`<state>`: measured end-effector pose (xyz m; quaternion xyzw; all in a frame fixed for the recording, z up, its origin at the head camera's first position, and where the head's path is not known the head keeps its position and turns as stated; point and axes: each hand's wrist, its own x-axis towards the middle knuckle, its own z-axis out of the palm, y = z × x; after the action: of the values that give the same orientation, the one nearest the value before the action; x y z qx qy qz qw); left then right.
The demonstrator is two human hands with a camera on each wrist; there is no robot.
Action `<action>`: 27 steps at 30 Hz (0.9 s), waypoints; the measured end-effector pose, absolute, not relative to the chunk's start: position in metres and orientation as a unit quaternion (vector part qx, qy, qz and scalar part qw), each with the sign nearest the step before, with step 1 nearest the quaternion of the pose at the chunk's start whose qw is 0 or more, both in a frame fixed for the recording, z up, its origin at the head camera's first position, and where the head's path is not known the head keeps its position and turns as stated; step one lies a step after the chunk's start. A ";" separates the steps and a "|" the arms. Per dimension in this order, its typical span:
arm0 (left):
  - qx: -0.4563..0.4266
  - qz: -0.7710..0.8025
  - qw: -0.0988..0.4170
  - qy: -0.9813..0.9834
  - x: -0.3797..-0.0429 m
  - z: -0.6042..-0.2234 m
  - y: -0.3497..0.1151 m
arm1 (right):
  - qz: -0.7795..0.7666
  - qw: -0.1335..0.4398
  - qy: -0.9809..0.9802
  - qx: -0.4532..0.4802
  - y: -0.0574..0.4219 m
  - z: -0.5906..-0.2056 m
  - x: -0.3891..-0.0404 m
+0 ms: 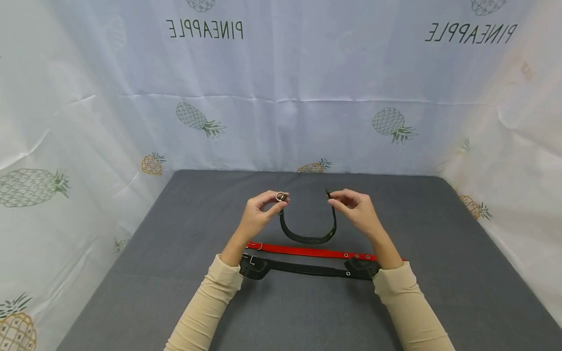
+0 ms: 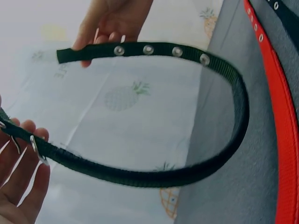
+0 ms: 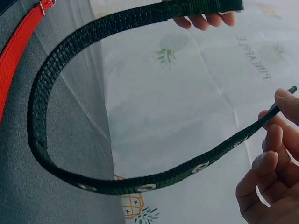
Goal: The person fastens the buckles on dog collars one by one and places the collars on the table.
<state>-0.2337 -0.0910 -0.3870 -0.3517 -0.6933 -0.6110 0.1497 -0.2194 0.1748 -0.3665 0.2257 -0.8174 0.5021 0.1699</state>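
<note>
A dark green collar (image 1: 308,240) with metal eyelets hangs in a U between my two hands, above the table. My left hand (image 1: 256,212) pinches its buckle end, where a metal ring (image 1: 281,196) shows. The free end with the eyelets (image 2: 148,50) is pinched between thumb and fingers of my right hand (image 1: 357,209). In the right wrist view the middle of the collar (image 3: 41,102) has a ribbed inner face. Below it on the table lies a red collar (image 1: 303,251), stretched out sideways, its right part overlapped by my right forearm.
Nearer to me than the red collar, a black strap (image 1: 303,268) with wide end pieces and a buckle lies on the grey table (image 1: 153,292). A white curtain (image 1: 281,73) printed with pineapples surrounds the table at the back and both sides.
</note>
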 end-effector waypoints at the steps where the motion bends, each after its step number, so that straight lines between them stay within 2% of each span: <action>1: -0.353 -0.615 0.150 -0.689 -0.233 -0.387 -0.089 | 0.504 0.176 -0.813 0.232 0.173 -0.367 -0.219; 8: -0.354 -0.648 0.136 -0.661 -0.229 -0.389 -0.080 | 0.513 0.192 -0.799 0.248 0.162 -0.368 -0.218; 19: -0.341 -0.674 0.100 -0.647 -0.221 -0.392 -0.071 | 0.545 0.097 -0.793 0.255 0.150 -0.369 -0.215; 27: -0.334 -0.661 0.100 -0.665 -0.218 -0.390 -0.070 | 0.544 0.086 -0.791 0.266 0.143 -0.367 -0.210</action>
<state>-0.2178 -0.0704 -0.3905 -0.3345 -0.6647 -0.6606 0.0996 -0.2099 0.1433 -0.3667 0.2664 -0.7908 0.5444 0.0859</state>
